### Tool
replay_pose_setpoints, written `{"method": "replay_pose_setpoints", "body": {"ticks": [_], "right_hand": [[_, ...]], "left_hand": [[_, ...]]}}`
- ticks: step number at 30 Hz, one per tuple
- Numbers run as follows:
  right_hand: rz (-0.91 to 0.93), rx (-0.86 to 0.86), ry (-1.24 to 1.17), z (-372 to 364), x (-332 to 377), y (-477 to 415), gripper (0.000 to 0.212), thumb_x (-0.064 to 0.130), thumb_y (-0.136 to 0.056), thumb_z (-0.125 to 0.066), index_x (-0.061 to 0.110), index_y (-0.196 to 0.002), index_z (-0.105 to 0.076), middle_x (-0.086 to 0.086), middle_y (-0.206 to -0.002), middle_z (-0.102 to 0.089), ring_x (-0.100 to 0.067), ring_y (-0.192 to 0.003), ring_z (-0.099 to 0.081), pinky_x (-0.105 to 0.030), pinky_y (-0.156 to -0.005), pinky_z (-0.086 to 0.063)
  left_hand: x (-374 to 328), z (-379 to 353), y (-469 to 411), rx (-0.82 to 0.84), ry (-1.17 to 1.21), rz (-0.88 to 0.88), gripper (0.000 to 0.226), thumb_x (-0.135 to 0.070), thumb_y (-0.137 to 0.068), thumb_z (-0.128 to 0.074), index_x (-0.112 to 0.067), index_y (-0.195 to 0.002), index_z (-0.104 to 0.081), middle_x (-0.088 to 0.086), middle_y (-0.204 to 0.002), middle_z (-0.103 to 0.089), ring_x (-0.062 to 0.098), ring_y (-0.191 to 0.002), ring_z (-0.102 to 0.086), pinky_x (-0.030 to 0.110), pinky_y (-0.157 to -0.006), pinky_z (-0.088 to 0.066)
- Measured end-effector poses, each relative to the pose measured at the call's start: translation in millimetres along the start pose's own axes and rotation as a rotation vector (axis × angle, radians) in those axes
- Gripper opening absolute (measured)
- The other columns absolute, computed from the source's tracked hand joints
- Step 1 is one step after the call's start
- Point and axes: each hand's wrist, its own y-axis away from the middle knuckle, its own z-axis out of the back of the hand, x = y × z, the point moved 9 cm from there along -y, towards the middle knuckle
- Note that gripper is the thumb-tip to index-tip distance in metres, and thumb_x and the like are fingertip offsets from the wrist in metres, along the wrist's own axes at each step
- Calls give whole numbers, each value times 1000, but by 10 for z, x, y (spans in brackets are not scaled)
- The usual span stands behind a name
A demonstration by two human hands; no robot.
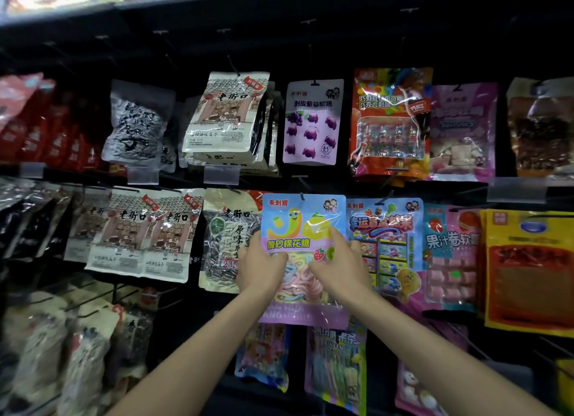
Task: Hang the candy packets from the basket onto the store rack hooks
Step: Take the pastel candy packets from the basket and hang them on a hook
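Note:
A candy packet (pixel 298 226) with a blue and purple front and pastel gummy strips hangs in the middle row of the dark store rack. Its top hole sits at a black hook (pixel 302 195). My left hand (pixel 259 265) grips the packet's left side. My right hand (pixel 337 266) holds its right side, fingers spread over the clear window. Both forearms reach up from the bottom of the view. The basket is not in view.
Neighbouring packets hang close by: a sunflower seed bag (pixel 226 238) to the left, a blue candy packet (pixel 388 238) to the right, a purple grape gummy packet (pixel 312 122) above. More packets hang below. Bare hooks (pixel 231 64) stick out along the top row.

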Motion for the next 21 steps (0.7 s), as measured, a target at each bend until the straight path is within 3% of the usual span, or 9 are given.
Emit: {"method": "replay_pose_setpoints", "body": {"ticks": [4,7,9,13,16,21], "right_hand": [[-28,-19,-24,-42,-47,-121,86,31,-88,-67,44,-158,-19,-7,-138,-38,-28,-97,-64,-44,-82,-57],[-34,-20,-1,-94,-91,-227,85,29,-88,-66,43,-158,-20,-7,-135,-39,-25,-89,-63,-40,-74,-56],[-23,-25,-6,-139,-124,-295,84,28,-87,-65,46,-156,-21,-8,-134,-40,-24,-82,-64,-40,-71,-57],[-26,-23,13,-254,-212,-431,87,28,-89,-64,44,-159,-14,-10,-141,-39,-23,-83,-65,-40,-72,-58],[-18,-15,33,-357,-252,-514,91,29,-92,-62,42,-162,-6,-13,-153,-31,-25,-85,-66,-42,-74,-59],[-20,-21,66,-470,-332,-653,91,30,-94,-60,37,-164,-1,-16,-159,-24,-34,-110,-61,-38,-77,-51]], "left_hand": [[-99,-30,15,-1,-3,29,43,-53,-60,-51,-47,-102,-57,1,-113,-57,28,-86,-72,49,-74,-63],[-135,-87,-21,8,-88,65,45,-48,-66,-52,-40,-110,-55,1,-115,-45,34,-96,-67,52,-85,-60],[-60,-148,-95,13,-86,94,54,-52,-64,-51,-40,-117,-55,2,-120,-50,35,-100,-67,56,-87,-59],[80,-323,-301,35,-71,88,54,-57,-57,-47,-47,-109,-56,-2,-110,-65,32,-99,-67,57,-91,-57],[78,-425,-377,76,-53,69,42,-42,-68,-52,-48,-109,-57,-1,-111,-67,28,-96,-68,53,-87,-59],[89,-585,-495,116,-84,21,65,-37,-72,-50,-42,-137,-50,2,-113,-68,21,-86,-70,42,-75,-60]]}}
